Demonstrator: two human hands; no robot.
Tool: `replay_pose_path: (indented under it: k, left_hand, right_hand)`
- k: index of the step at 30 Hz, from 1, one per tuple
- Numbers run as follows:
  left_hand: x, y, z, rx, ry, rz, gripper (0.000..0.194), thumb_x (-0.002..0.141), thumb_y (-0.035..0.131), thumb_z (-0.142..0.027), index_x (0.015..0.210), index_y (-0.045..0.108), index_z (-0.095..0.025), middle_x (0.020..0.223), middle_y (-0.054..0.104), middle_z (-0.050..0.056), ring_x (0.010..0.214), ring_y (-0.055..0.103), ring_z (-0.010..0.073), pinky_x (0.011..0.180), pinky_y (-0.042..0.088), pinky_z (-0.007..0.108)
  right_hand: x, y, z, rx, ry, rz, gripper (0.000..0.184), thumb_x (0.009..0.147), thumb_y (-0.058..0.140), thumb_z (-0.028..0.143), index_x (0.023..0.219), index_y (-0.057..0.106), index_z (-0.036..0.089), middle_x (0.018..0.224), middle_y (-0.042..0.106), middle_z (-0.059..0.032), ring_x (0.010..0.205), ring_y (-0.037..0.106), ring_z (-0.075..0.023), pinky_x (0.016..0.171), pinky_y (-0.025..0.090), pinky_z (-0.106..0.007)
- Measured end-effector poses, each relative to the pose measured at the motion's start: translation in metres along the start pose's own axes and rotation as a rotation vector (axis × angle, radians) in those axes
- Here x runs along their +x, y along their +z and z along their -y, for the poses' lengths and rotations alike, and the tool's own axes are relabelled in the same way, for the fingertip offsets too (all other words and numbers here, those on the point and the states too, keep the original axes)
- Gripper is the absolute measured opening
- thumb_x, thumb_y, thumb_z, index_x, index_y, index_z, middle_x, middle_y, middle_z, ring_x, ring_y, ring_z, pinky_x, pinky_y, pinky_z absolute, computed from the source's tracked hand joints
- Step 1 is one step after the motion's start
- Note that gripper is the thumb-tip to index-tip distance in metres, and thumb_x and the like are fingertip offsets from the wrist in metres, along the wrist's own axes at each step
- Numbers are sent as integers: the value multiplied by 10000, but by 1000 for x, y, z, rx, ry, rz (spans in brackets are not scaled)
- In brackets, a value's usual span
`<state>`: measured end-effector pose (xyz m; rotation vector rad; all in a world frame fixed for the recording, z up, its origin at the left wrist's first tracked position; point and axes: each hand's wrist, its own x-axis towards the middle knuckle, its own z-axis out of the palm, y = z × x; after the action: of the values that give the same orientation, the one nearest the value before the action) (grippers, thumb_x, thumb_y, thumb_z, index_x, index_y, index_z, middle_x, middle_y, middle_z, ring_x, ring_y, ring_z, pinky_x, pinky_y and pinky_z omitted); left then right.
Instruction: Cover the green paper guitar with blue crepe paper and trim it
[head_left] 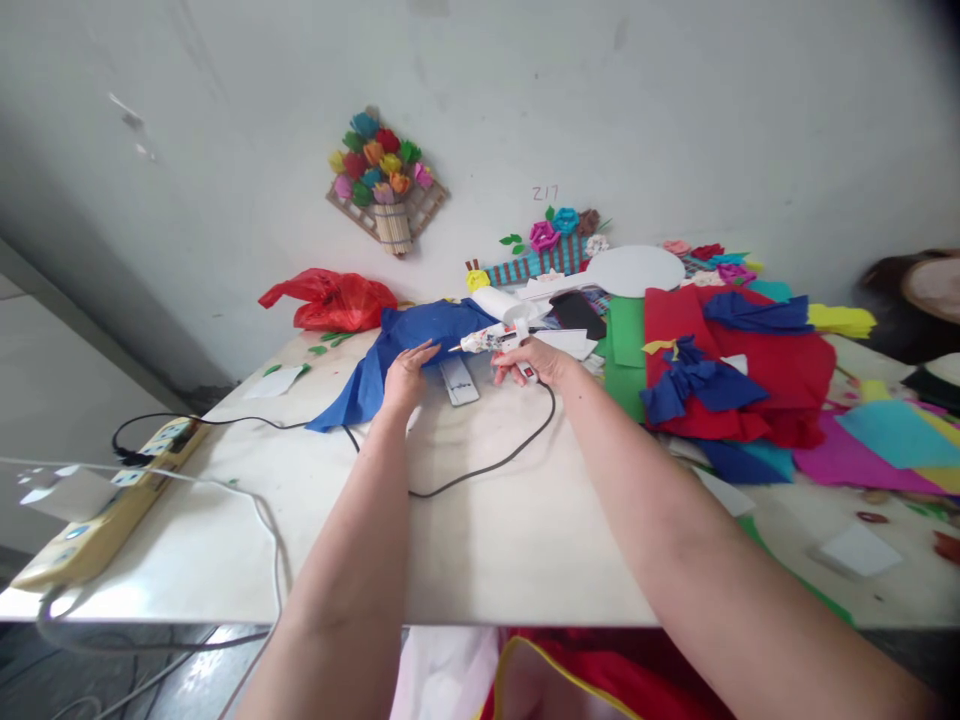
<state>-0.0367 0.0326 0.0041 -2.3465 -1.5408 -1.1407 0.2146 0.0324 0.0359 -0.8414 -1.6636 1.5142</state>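
My right hand [534,362] is wrapped round the handle of a white, patterned glue gun [487,340]. The gun's nozzle points left, toward my left hand [409,375]. Fingers stretched out, that hand rests at the edge of a sheet of blue crepe paper [360,385], and I see nothing gripped in it. Between the hands, below the nozzle, a phone-like flat object [459,382] lies on the table. A black cord [495,466] runs from the gun's handle in a loop across the tabletop and passes behind my left forearm.
A yellow power strip [112,510] with cables lies along the left side. A red plastic bag [337,300] sits at the back. Red crepe paper [787,370], green paper [625,345] and other coloured sheets are piled right. Paper flowers [544,237] stand against the wall.
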Motion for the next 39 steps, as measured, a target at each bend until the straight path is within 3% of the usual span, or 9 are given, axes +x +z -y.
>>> replay_pose_path:
  k: [4,9,14,17,21,28,33,39]
  left_hand:
    - [7,-1,-1,-10,-44,-8,552,693,377,55,1046,704,-214,1191,641,37,1120,581,158,1023,397,322]
    - [18,-2,0,92,-83,-12,462,768,412,-3,1059,703,-213,1090,688,44,1053,617,192,1005,416,350]
    - [26,-5,3,178,-60,13,463,784,405,-26,1088,691,-225,1061,695,41,1019,620,206,981,427,347]
    - [31,-4,8,197,-44,33,483,772,390,-24,1113,679,-208,1054,675,64,994,615,204,922,453,312]
    - [39,1,16,205,-72,55,463,802,373,-69,1148,654,-194,1037,632,83,969,594,189,866,462,282]
    - [39,0,22,334,-42,178,492,747,581,-245,1238,584,-222,1124,585,95,1068,523,274,928,406,395]
    - [40,-2,29,354,10,223,529,738,641,-392,1247,576,-263,1088,613,85,1042,534,276,920,403,385]
    - [43,3,37,306,-7,254,375,796,583,-288,1166,634,-269,1046,670,54,1024,578,243,925,407,357]
  right_hand:
    - [4,0,-6,-131,23,23,153,625,690,221,675,608,103,541,672,-67,276,411,-67,274,297,-183]
    - [15,3,-16,-206,13,-99,107,632,680,184,666,599,123,552,666,-37,265,387,-62,252,285,-193]
    - [21,9,-17,-216,-9,-164,140,639,708,225,648,596,143,514,614,-21,327,477,-103,278,347,-209]
    - [26,10,-13,-170,-32,-161,192,602,740,232,709,611,139,606,646,-33,396,560,-132,257,332,-190]
    - [34,9,-5,-184,6,-148,178,572,746,169,633,580,148,551,609,-10,395,570,-133,228,313,-167]
    - [48,-1,1,-235,44,-165,198,556,746,108,600,558,151,525,581,6,378,557,-134,218,291,-174]
    - [56,-10,-5,-235,57,-187,172,586,730,99,624,571,149,500,570,13,373,551,-133,229,301,-182]
    - [58,-16,-7,-185,58,-163,162,602,736,125,685,598,117,542,622,-22,369,562,-132,237,300,-180]
